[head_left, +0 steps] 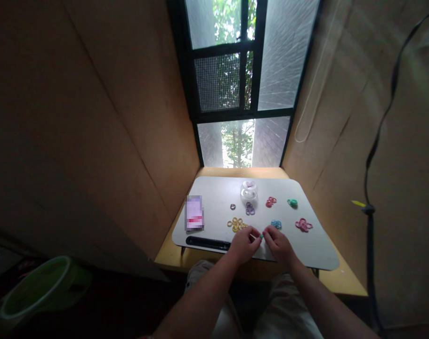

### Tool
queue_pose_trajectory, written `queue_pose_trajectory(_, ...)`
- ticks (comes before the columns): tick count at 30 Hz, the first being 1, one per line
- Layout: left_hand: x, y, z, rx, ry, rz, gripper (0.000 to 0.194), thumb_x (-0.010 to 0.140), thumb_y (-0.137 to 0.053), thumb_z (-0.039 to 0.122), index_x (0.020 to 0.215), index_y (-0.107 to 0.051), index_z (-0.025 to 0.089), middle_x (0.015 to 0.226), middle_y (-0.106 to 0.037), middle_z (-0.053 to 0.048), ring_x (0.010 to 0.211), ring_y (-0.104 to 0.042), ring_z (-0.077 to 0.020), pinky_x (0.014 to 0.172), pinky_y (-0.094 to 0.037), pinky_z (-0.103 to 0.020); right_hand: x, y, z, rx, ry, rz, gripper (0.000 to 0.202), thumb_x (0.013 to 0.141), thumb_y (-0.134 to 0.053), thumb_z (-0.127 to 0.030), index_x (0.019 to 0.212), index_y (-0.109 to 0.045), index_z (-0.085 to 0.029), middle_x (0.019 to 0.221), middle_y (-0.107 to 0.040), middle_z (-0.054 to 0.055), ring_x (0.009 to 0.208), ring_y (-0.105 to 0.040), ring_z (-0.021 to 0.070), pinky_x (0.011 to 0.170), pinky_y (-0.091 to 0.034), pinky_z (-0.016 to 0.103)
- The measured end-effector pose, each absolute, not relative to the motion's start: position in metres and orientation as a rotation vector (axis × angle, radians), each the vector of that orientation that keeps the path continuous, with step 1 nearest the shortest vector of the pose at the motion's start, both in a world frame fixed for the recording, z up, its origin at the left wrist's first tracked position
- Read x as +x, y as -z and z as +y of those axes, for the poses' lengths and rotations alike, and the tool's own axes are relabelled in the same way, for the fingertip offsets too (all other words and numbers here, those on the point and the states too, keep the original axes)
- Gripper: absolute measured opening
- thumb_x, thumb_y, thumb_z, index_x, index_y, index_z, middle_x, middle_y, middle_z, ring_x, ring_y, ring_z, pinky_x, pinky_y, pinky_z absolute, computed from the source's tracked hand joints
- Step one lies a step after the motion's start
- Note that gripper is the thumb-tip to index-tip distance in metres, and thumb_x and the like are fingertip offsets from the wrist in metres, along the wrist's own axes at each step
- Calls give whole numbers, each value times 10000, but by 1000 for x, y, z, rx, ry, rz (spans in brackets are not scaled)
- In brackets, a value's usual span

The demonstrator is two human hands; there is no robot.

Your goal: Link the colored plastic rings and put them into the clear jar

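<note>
My left hand (246, 244) and my right hand (276, 242) meet near the front edge of the white folding table (214, 193). Between their fingertips is a tiny green piece (261, 236), with a thin pale stick beside it at the left fingers. Both hands are closed in a pinch. Just beyond them lie yellow rings (237, 224) and blue rings (276, 224). Farther back are purple rings (250, 208), red rings (271, 202), a dark ring (233, 206) and a clear jar (248, 192). Pink rings (303, 225) and a green bunch (292, 203) lie at the right.
A blurred purple-and-pink item (194, 213) lies at the table's left, with a long black object (207, 243) along the front edge. Walls flank the table, and a window stands behind. A green basin (37, 287) is at lower left; a black cable (369, 245) hangs at right.
</note>
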State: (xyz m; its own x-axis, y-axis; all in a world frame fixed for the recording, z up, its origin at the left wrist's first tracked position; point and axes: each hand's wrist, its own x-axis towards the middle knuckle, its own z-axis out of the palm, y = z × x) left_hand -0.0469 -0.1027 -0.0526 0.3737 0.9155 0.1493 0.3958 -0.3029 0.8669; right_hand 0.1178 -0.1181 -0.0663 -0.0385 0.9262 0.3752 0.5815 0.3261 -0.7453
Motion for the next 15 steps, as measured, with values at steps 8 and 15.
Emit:
queue_pose_trajectory(8,-46,55,-101,1850,-895,1138,181,830,-570,345,812,-601,168,714,-643,-11,629,-563,-114,597,-406,-229,119,68,-117,-1303,-624,-1709,193,907,-438,-338,816,-554,-213,666,-572,-16,637,-539,148,608,-400,253)
queue_pose_trajectory(15,-43,58,-99,1800,-954,1191,151,828,-569,318,831,-585,168,701,-616,-5,625,-556,-116,601,-404,-235,121,68,-118,-1271,-597,-1759,157,857,-469,-271,779,-588,-204,686,-591,-8,664,-556,153,635,-414,259)
